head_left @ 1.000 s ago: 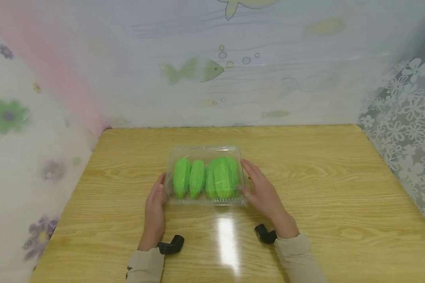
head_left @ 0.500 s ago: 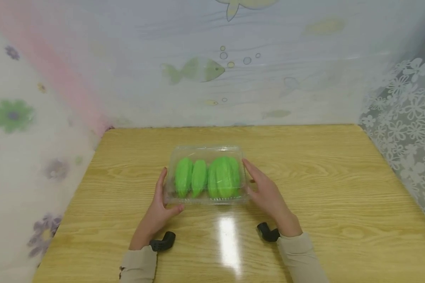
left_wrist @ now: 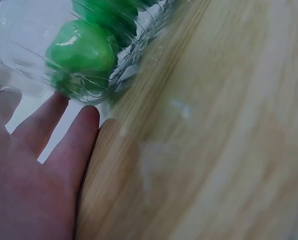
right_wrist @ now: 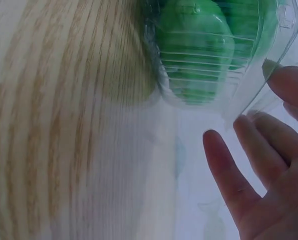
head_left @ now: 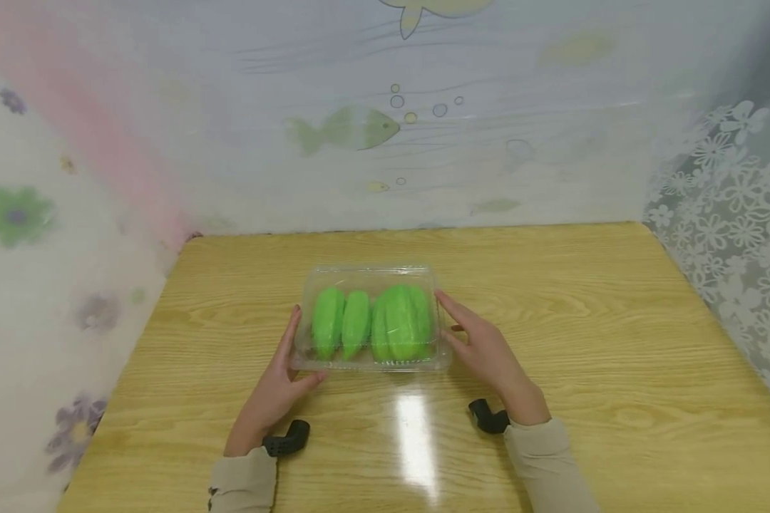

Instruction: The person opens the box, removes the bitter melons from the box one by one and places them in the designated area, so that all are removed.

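A clear plastic clamshell box [head_left: 372, 278] sits on the table, its lid down over several bright green, ribbed, elongated pieces [head_left: 401, 324]; their exact kind is unclear. At the box's left end is my left hand [head_left: 276, 392], fingers extended along the side and thumb spread out by the front corner. In the left wrist view, the straight fingers [left_wrist: 81, 140] of that hand reach the box wall. My right hand [head_left: 488, 356] is at the right end. Its fingertips [right_wrist: 244, 125] lie at or close to the rim in the right wrist view, loosely bent, not wrapped around it.
The wood-grain table [head_left: 590, 335] extends to both sides of the box. Behind it stands a wall covering [head_left: 520, 114] printed with fish. A flowered covering [head_left: 90, 271] borders the left, and a lace-patterned one [head_left: 738, 214] the right. Black wrist cameras [head_left: 289, 438] show at both wrists.
My left hand has loosened at the box's left end: its thumb swung out toward the front and the wrist shifted left. The right hand and the box stay nearly in place.
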`<state>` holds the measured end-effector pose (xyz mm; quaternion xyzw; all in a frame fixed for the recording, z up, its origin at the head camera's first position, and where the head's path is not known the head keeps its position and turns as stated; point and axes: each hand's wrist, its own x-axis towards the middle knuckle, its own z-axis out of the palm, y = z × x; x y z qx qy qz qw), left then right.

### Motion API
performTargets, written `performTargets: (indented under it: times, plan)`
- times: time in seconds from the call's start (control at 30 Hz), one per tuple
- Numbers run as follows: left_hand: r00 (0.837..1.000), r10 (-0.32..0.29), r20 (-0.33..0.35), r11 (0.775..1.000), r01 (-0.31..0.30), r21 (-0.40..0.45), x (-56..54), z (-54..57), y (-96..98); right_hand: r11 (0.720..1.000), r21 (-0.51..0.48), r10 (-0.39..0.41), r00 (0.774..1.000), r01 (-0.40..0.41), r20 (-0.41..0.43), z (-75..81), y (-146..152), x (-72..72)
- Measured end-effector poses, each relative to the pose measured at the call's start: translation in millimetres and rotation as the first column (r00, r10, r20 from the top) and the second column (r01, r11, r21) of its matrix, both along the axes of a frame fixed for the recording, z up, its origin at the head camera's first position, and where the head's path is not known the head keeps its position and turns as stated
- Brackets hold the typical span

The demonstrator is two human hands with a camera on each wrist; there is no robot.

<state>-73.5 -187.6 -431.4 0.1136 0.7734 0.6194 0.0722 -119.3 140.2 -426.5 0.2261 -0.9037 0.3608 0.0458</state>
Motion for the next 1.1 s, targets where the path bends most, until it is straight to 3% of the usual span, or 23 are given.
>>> performTargets:
  times: [0.27, 0.47, 0.83, 1.1]
  plan:
    - [0.999, -0.013, -0.052, 0.999, 0.016, 0.049, 0.1, -1.0, -1.9, 1.0, -0.025, -0.004, 0.999, 0.005, 0.042, -1.3, -1.2, -0.5]
    - [1.0, 0.02, -0.018, 0.997, -0.019, 0.074, -0.4, -3.4, -4.6, 0.999, -0.034, -0.018, 0.998, 0.02, 0.056, -2.5, -2.0, -1.1]
    - [0.998, 0.044, -0.051, 0.987, -0.035, 0.156, -7.0, -27.9, -12.7, 0.997, -0.056, -0.042, 0.995, 0.047, 0.095, -4.4, -1.5, -0.2]
    - [0.991, 0.111, -0.071, 0.99, -0.104, 0.095, -6.2, -29.5, -13.7, 0.996, -0.071, -0.041, 0.995, 0.047, 0.095, -3.8, -2.5, -0.4]
